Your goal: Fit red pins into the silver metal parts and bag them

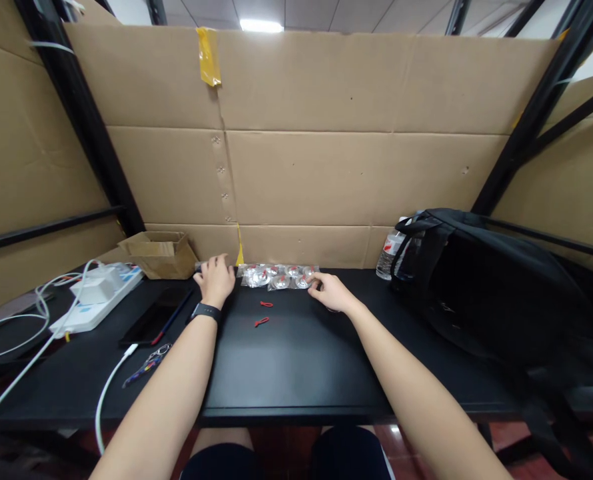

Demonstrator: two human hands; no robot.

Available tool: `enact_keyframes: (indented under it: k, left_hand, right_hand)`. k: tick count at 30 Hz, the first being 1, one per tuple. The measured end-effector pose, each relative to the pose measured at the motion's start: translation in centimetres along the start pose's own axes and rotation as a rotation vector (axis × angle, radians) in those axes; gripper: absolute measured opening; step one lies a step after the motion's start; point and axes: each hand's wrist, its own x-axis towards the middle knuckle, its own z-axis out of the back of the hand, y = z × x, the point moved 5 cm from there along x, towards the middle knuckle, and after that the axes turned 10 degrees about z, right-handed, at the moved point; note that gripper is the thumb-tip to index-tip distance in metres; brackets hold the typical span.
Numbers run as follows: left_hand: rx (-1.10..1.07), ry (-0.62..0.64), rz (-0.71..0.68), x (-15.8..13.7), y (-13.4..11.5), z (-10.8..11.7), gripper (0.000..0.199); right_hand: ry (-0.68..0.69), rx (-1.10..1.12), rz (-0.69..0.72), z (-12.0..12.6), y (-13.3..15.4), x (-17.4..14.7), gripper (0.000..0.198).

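Several small clear plastic packets (280, 283) lie in two close rows at the back of the black table, each with a round silvery item and a bit of red inside. My right hand (332, 293) is at the right end of these rows, thumb and fingers closed at the edge of the last packet. Left of the rows, my left hand (215, 281) rests low over the table with its fingers apart; something partly hidden lies beside its fingertips. Two small red loops of cord, one farther back (266, 305) and one nearer (261, 322), lie between my hands.
On the left are a cardboard box (160, 255), a white power strip (101, 303) with cables, a dark phone (154, 317), a pen (172, 319) and a keychain (148, 365). A water bottle (389, 253) and black backpack (476, 300) stand right. Cardboard walls (306, 180) enclose the back.
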Motion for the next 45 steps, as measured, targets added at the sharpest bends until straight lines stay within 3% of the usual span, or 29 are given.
enact_keyframes:
  k: [3, 5, 9, 14, 17, 20, 25, 28, 30, 33, 37, 40, 45]
  left_hand:
    - [0.080, 0.018, -0.050, 0.5, 1.1, 0.2, 0.070]
    - [0.126, 0.093, -0.049, 0.6, 1.6, -0.2, 0.073]
    - [0.162, 0.155, 0.032, 0.6, 2.6, -0.5, 0.058]
    - [0.125, 0.082, 0.129, 0.8, 3.5, 0.6, 0.043]
    - [0.058, -0.005, 0.050, 0.3, 1.7, 1.9, 0.038]
    - [-0.040, -0.029, -0.168, -1.5, -2.3, 2.8, 0.036]
    - [-0.070, 0.174, -0.517, -6.5, -9.2, 2.0, 0.030]
    - [-0.082, 0.239, -0.601, -8.0, -10.8, 1.8, 0.044]
    - [-0.124, 0.250, -0.560, -7.5, -10.3, 2.1, 0.050]
    - [-0.159, 0.306, -0.461, -5.5, -8.0, 2.4, 0.034]
    - [-0.070, 0.647, -0.564, -4.9, -5.7, 1.1, 0.018]
    - [-0.102, 0.764, -0.622, -5.6, -5.5, 0.6, 0.029]
    - [-0.140, 0.734, -0.621, -6.3, -6.3, 0.3, 0.052]
  right_hand:
    - [-0.003, -0.021, 0.008, 0.2, -0.1, 0.1, 0.020]
    - [0.001, -0.035, 0.009, 0.2, -0.2, 0.1, 0.019]
    - [-0.007, -0.044, 0.016, 0.5, -0.2, 0.0, 0.018]
    - [-0.036, -0.110, 0.015, 1.3, -0.6, -0.1, 0.017]
    - [-0.010, -0.172, 0.002, 1.5, -1.2, -0.2, 0.019]
    - [0.030, -0.199, -0.022, 1.6, -1.7, -0.2, 0.019]
    - [0.121, -0.227, -0.065, 1.8, -2.2, -0.6, 0.022]
    - [0.202, -0.251, -0.138, 2.1, -2.7, -1.2, 0.042]
    - [0.242, -0.232, -0.188, 2.5, -3.2, -1.6, 0.059]
    - [0.250, -0.178, -0.213, 3.1, -3.9, -1.9, 0.063]
    - [0.285, -0.147, -0.240, 3.4, -4.5, -2.0, 0.049]
    - [0.289, -0.155, -0.256, 3.4, -4.1, -2.0, 0.045]
    - [0.270, -0.168, -0.251, 3.2, -3.2, -2.0, 0.037]
